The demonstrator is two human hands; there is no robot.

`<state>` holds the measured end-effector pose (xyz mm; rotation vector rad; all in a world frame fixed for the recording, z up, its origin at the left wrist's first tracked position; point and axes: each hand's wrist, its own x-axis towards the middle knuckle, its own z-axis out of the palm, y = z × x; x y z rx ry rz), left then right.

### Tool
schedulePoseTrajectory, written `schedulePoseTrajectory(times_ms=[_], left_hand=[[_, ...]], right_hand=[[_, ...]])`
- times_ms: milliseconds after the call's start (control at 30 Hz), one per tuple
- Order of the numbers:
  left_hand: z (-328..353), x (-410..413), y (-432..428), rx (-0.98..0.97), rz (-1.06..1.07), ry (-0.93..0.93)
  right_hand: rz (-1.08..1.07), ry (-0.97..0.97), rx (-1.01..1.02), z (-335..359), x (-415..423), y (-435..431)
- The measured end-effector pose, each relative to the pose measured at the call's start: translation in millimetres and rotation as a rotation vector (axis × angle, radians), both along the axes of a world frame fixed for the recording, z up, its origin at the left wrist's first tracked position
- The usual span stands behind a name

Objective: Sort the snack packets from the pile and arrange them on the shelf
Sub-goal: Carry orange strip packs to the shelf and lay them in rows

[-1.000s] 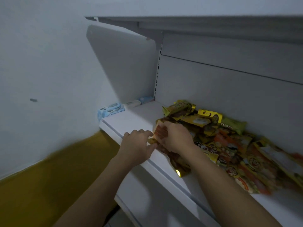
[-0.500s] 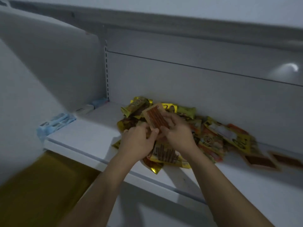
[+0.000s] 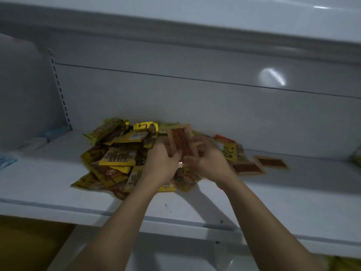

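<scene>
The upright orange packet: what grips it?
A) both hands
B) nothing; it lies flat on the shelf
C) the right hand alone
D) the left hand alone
A: the left hand and right hand both pinch the orange packet, upright over the pile.

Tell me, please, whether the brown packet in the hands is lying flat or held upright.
Held upright: the left hand and right hand grip the brown packet low down, above the pile.

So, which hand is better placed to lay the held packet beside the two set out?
Likely right: both hold the brown packet, but the right hand is nearer the two laid packets; the left hand would cross over.
</scene>
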<state>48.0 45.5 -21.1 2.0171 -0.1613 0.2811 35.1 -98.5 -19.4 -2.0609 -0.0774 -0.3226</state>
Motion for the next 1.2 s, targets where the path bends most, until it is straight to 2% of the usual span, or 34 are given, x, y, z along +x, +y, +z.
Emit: schedulePoseTrajectory(times_ms=[100,233,300,433,533,867,1067,1200], left_hand=[[0.5,-1.4,-30.6,-0.053,-0.027,-0.003],[-3.0,-1.4,-70.5,-0.082,-0.066,-0.001],[-6.3,-2.6,-88.1,-0.071,-0.070,0.021],[-13.8,-10.6,-119.9,-0.104,-0.064,0.085],[-20.0,-14.0,-139.3,-0.078,-0.038,0.077],[-49.6,-25.7,-180.0,-0.113,0.057,0.197],[-60.0,-28.3,-188.6,-0.168,0.075,0.221],[-64.7,-29.6,-191.4,-0.123,0.099,0.219]], right_hand=[[0.035,0.021,-0.037,-0.7,-5.0,-31.8],[0.030,0.029,-0.216,-2.4,-6.5,-87.0],[-0.042,0.083,-0.366,-0.3,-3.7,-118.1],[-0.148,0.274,-0.798,-4.0,7.5,-173.8],[-0.115,0.325,-0.919,-15.5,14.8,-199.0],[0.106,0.179,-0.980,-45.7,36.4,-218.5],[0.166,0.264,-0.932,-38.3,46.2,-230.9],[0.171,0.331,-0.840,-37.3,40.6,-242.2]])
